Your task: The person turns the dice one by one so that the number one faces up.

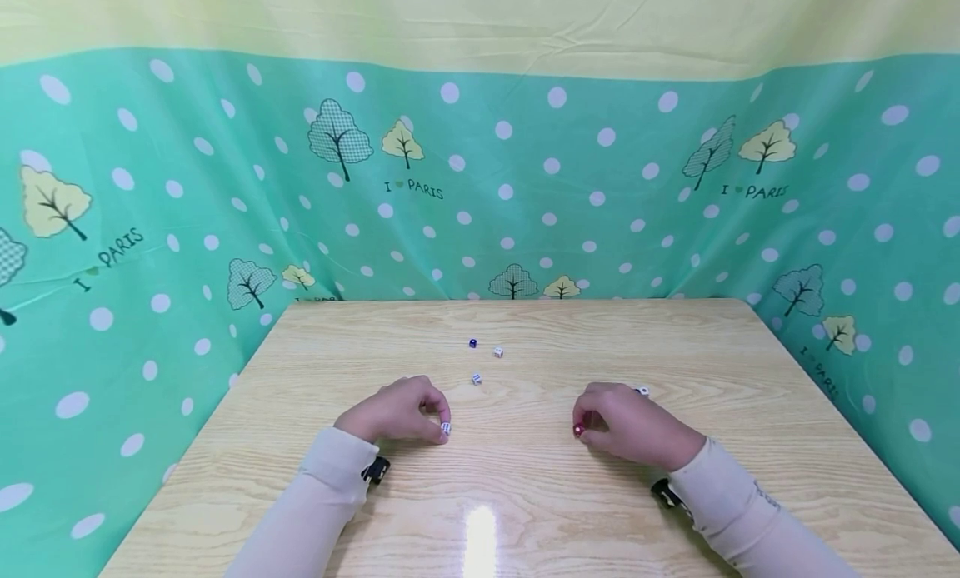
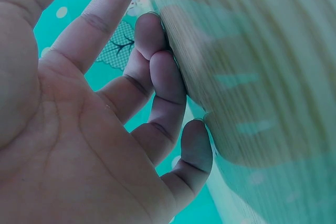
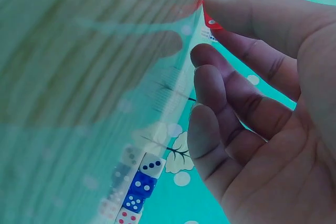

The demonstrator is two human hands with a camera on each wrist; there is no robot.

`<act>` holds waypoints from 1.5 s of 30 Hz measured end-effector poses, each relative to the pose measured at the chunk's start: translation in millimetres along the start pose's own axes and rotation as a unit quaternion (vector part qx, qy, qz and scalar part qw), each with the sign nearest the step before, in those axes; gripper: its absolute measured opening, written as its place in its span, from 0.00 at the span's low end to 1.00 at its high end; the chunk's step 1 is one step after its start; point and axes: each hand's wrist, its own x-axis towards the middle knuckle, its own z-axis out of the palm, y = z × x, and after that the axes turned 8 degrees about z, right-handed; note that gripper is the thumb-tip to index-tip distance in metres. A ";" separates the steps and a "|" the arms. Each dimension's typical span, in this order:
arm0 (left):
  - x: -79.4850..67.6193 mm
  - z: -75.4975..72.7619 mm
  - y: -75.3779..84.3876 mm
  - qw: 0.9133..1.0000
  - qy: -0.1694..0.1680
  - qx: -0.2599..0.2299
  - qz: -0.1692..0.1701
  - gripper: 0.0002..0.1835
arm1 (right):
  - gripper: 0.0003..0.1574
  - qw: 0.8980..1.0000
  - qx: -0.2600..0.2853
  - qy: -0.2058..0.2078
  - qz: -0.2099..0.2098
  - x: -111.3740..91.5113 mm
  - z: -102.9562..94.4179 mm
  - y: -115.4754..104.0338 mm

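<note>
Near the middle of the table my left hand [image 1: 405, 410] pinches a white die [image 1: 446, 428] between thumb and index finger, low over the wood. The other left fingers [image 2: 168, 90] are bent, their tips by the tabletop. To the right, my right hand [image 1: 630, 424] pinches a red die [image 1: 578, 430]; the right wrist view shows the red die [image 3: 211, 21] between thumb and index finger, close to the surface. Beside that hand, partly hidden by it, lies a white die [image 1: 643, 391]. In the right wrist view, a blue die [image 3: 140, 186] and white dice [image 3: 152, 165] sit close together.
Farther back on the wooden table [image 1: 360, 336] lie a small blue die [image 1: 472, 343] and two white dice, one at the back [image 1: 498, 352] and one nearer [image 1: 476, 379]. A green dotted curtain [image 1: 510, 161] encloses the table's back and sides.
</note>
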 end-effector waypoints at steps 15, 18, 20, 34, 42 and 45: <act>0.2 -0.1 0.3 1.000 -0.001 0.001 0.003 0.11 | 0.10 1.000 0.001 -0.009 0.026 -0.5 0.0 2.6; -0.1 -0.2 0.5 1.000 0.000 0.000 0.002 0.11 | 0.10 1.000 0.000 -0.009 0.027 -0.6 -0.5 1.9; -0.1 -0.3 0.6 1.000 0.000 0.000 0.003 0.11 | 0.10 1.000 -0.001 -0.010 0.029 -0.6 -0.7 1.2; 0.0 -0.7 1.0 1.000 -0.001 0.001 0.004 0.11 | 0.10 0.999 -0.042 0.015 0.012 -1.1 -1.4 0.1; 0.1 -0.6 1.1 1.000 0.000 -0.001 0.004 0.11 | 0.09 0.997 -0.055 0.049 0.020 -2.3 -8.6 3.8; 0.4 -0.2 0.3 1.000 0.000 -0.001 0.002 0.11 | 0.09 0.996 -0.060 0.057 0.027 -2.6 -13.0 6.4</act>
